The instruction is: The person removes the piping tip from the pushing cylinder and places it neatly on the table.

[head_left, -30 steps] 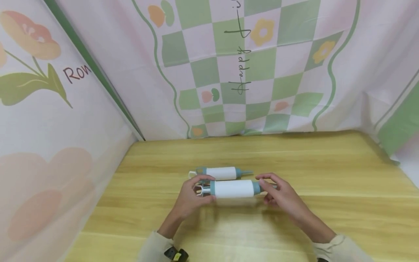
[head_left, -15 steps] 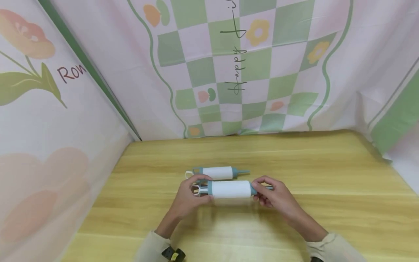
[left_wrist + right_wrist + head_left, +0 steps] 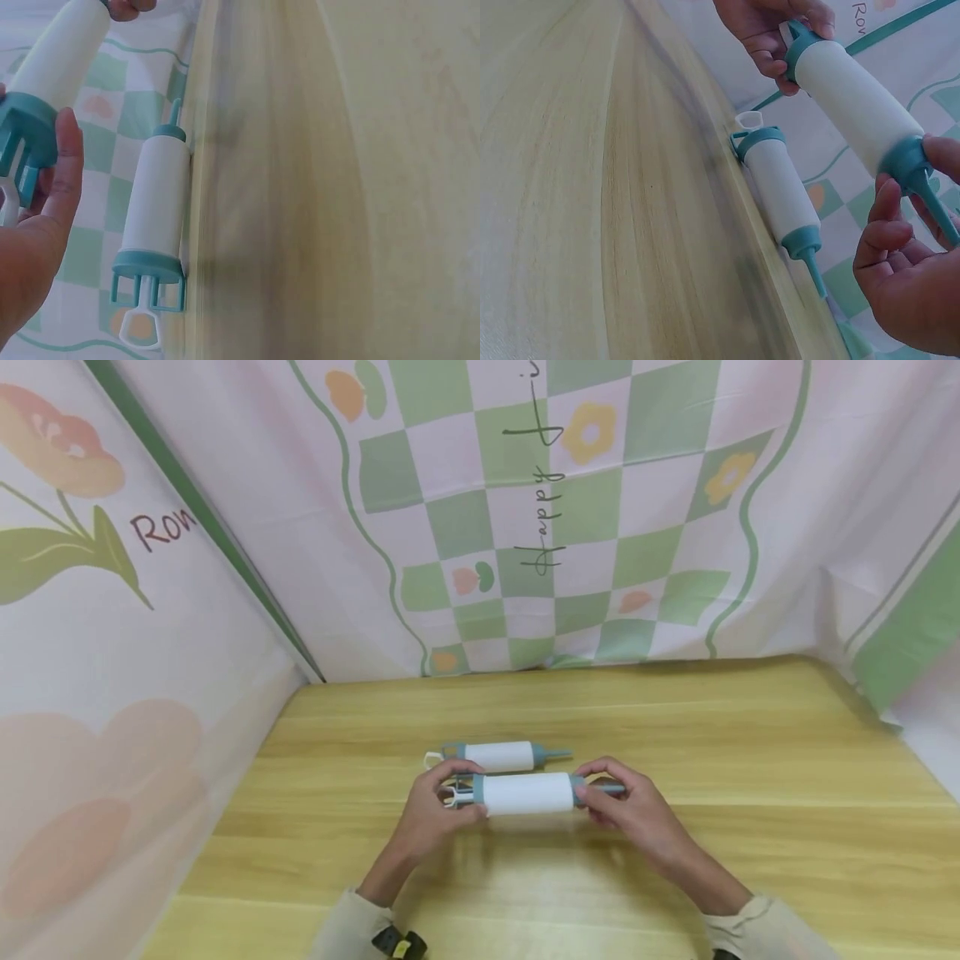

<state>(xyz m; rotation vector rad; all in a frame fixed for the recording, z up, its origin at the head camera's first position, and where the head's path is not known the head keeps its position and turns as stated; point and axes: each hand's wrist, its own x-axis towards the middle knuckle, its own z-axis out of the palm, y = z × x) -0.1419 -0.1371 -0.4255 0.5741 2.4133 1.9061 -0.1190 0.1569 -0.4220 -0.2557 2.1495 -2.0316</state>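
Note:
A large syringe (image 3: pixel 527 793) with a white barrel, teal end caps and a thin teal nozzle is held level above the table. My left hand (image 3: pixel 432 814) grips its teal handle-end collar between thumb and fingers, with the white plunger ring beside the palm. At the other end, my right hand (image 3: pixel 636 804) pinches the teal nozzle cap (image 3: pixel 906 160), and the nozzle runs past the fingers. A second, similar syringe (image 3: pixel 499 756) lies on the table just behind, nozzle to the right. In the left wrist view its white plunger ring (image 3: pixel 140 328) shows whole; neither hand touches it.
The wood-grain table (image 3: pixel 750 735) extends to both sides. A patterned curtain (image 3: pixel 570 518) hangs along its back edge, and a flowered cloth (image 3: pixel 97 652) closes off the left.
My right hand has moved left from the nozzle onto the nozzle cap and now pinches it. The left hand keeps its grip. The head view has shifted slightly; the second syringe stays put.

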